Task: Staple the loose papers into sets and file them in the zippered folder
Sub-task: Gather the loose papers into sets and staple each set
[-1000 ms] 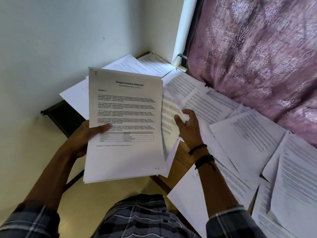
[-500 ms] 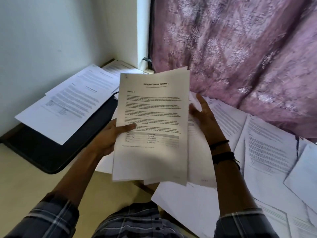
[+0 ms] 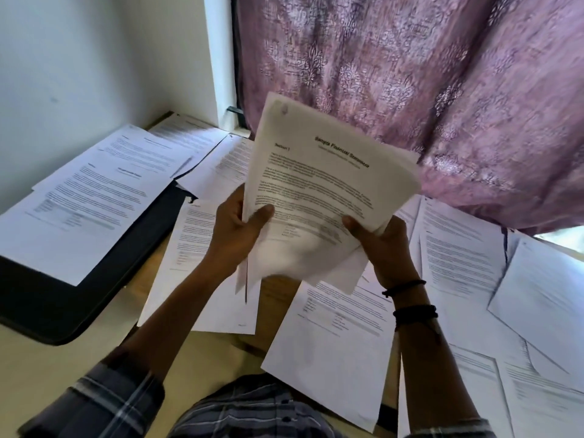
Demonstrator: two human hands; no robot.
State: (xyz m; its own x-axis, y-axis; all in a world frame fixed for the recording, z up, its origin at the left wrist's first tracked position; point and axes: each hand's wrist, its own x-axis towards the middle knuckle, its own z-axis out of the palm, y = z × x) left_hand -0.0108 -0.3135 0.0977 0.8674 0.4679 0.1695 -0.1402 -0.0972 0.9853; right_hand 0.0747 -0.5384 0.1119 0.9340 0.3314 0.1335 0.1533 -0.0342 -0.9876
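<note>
Well, my left hand (image 3: 240, 229) and right hand (image 3: 379, 245) each pinch the paper stack (image 3: 328, 184) near its bottom, raised above the tabletop (image 3: 279, 294). Its sheets fan unevenly, so a slack grip could, I think, spill them among the loose papers (image 3: 328, 349).

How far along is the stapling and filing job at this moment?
Done: nothing clearly. Some printed sheets lie on top of the black folder, not visibly filed inside.
In hand: the left hand and right hand both grip a stack of papers headed Sample Financial Statement, apparently squaring it.
Left: many loose sheets lie spread around, no stapler is in view, and stapling and filing remain.
</note>
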